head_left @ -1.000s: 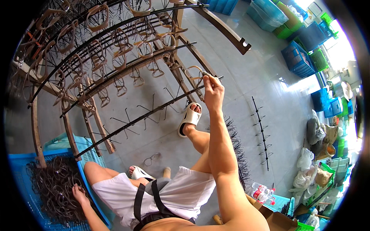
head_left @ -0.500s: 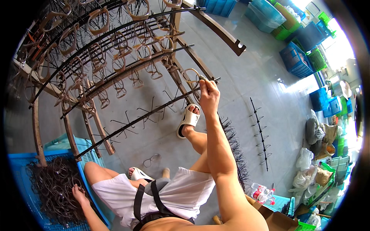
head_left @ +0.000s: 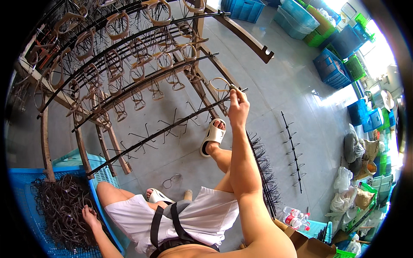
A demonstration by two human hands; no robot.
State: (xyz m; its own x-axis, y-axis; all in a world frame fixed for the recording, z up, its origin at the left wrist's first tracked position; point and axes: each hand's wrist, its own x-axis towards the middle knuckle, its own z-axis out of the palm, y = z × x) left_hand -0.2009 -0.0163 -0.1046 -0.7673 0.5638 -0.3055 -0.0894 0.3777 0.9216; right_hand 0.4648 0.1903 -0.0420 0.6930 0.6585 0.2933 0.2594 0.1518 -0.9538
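Eyeglass frame (head_left: 220,84), pale tan, is at the upper middle of the picture, by the right end of a black rod (head_left: 172,125) with thin wire prongs. The right hand (head_left: 238,107) has its fingertips pinched together on the frame's near end; at this range I cannot tell whether they press the rod as well. Well apart from it, at lower left, the left hand (head_left: 91,217) rests on a tangled dark heap (head_left: 64,210) in a blue basket (head_left: 103,206), and whether its fingers grip anything is unclear. Similar frames hang from rods on a wooden rack (head_left: 251,38) at upper left.

A push off to one side could bend a prong or make the rod roll, and a loose pinch could drop the frame to the floor, where a clear pair of glasses (head_left: 172,181) lies near the sandalled feet. Tugging at the heap could bring several knotted pieces up at once.
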